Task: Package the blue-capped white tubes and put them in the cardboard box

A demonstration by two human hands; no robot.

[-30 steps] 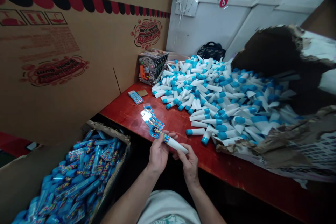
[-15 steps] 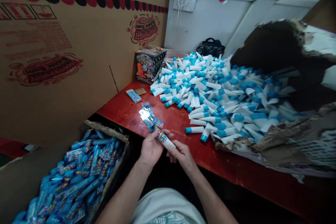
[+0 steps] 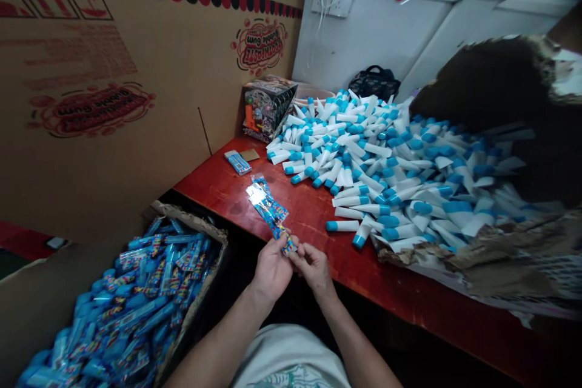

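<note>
My left hand is closed, its thumb and fingers pinching a blue, multicoloured printed plastic sleeve at the table's front edge. Close beside it, my right hand pinches the near end of the same sleeve between thumb and fingertips. Just beyond the fingers, a loose stack of shiny printed sleeves lies on the red table. To the right spreads a big heap of white tubes with blue caps. Fingers partly cover the held sleeve, and whether anything is inside it cannot be made out.
An open carton at lower left holds many blue wrapped tubes. A small blue-and-white packet lies near a printed box. A large cardboard box stands left; a torn carton spills tubes at right.
The white tube end visible between my hands earlier no longer shows. My right hand has drawn closer to my left, both now pinching the sleeve. The view has shifted slightly.
</note>
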